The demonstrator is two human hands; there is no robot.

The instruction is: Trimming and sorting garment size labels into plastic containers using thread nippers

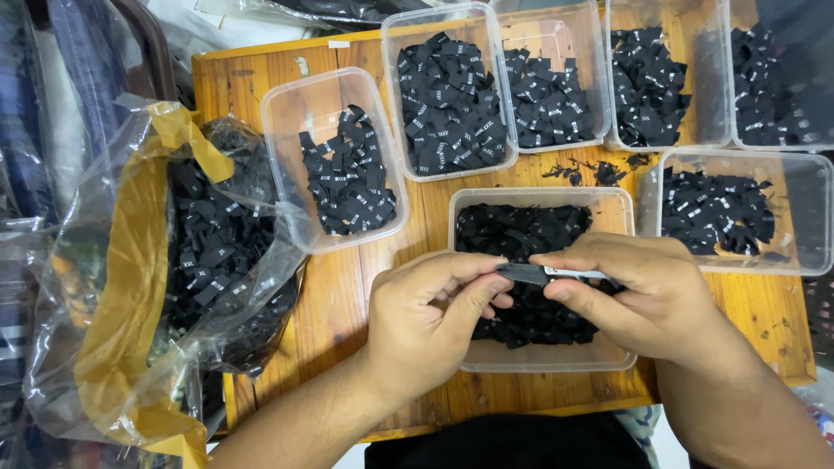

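Observation:
My left hand [434,321] and my right hand [638,291] meet over a clear plastic tub [543,358] of small black fabric labels. Between the fingertips of both hands I pinch one black label [526,274] with a narrow white strip at its right end. The left thumb and forefinger grip its left end, the right thumb and forefinger its right end. The label is held flat, just above the pile in the tub.
Several more clear tubs of black labels stand on the wooden table [339,295]: one at the left [287,148], several along the back [395,87], one at the right [804,217]. A crinkled plastic bag [113,287] of labels lies at the left. Loose labels [599,172] lie between tubs.

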